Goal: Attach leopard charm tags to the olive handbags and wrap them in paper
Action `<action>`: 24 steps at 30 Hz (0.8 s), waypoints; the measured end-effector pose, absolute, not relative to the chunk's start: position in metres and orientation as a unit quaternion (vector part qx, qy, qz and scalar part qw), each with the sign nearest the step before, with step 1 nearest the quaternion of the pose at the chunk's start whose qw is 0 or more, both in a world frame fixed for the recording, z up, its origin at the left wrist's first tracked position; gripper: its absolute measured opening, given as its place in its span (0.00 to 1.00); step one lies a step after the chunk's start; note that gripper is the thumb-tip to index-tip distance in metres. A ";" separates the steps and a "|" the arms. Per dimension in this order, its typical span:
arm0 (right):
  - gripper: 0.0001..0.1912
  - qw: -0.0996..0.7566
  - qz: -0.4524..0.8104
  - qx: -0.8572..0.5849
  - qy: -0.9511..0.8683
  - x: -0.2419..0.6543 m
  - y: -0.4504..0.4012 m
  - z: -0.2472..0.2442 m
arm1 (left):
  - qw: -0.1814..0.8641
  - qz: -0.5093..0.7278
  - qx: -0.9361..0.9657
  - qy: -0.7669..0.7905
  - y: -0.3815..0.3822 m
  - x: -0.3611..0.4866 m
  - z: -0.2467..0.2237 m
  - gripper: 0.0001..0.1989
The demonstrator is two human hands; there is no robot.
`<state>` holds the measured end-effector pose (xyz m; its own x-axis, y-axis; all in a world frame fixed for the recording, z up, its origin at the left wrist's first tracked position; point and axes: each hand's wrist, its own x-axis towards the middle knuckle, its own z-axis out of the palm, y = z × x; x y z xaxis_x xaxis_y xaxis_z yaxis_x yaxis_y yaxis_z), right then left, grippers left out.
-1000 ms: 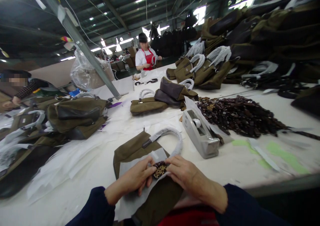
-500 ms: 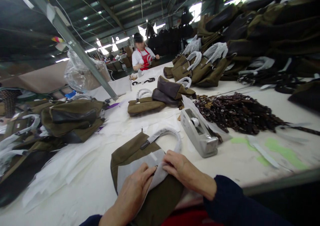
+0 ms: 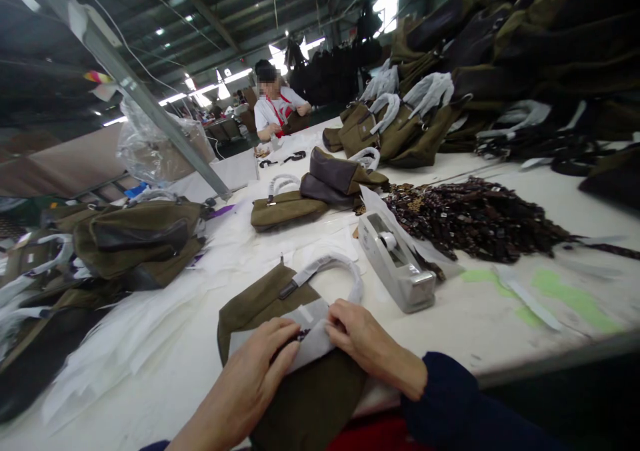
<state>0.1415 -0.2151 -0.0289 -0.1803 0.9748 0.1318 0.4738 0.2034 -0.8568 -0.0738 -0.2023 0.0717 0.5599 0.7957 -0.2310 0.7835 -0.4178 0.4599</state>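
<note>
**Both your hands were on the white tissue sheet!**

There it was, the white tissue sheet, folded over on the olive handbag right in front of you, with a dark patterned piece peeking out at the fold. Your right hand had the sheet's edge pinched between thumb and fingers. Your left hand came in from the other side, fingertips on the paper and right up against that patterned piece; whether they gripped it, I could not tell.

The handbag lay flat on the white table, its wrapped handle arched just beyond your right hand. Then the grey tape dispenser, standing near the handle, and past it a dark heap of patterned strips! Loose white sheets fanned out to your left, below a pile of olive bags. More bags towered at the right, and across the table stood a co-worker in white and red.
</note>
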 end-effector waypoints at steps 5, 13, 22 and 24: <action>0.07 0.379 0.342 -0.530 -0.677 0.142 -0.219 -0.031 | 0.252 -0.002 0.862 0.441 -0.200 -0.059 0.051 0.20; 0.10 0.356 0.325 -0.473 -0.738 0.158 -0.232 -0.021 | 0.272 0.028 0.862 0.428 -0.205 -0.065 0.037 0.20; 0.02 0.241 0.239 -0.452 -0.825 0.159 -0.233 -0.029 | 0.383 0.104 0.791 0.465 -0.190 -0.055 0.033 0.09; 0.02 0.243 0.245 -0.450 -0.823 0.159 -0.235 -0.029 | 0.366 0.099 0.806 0.454 -0.188 -0.052 0.029 0.08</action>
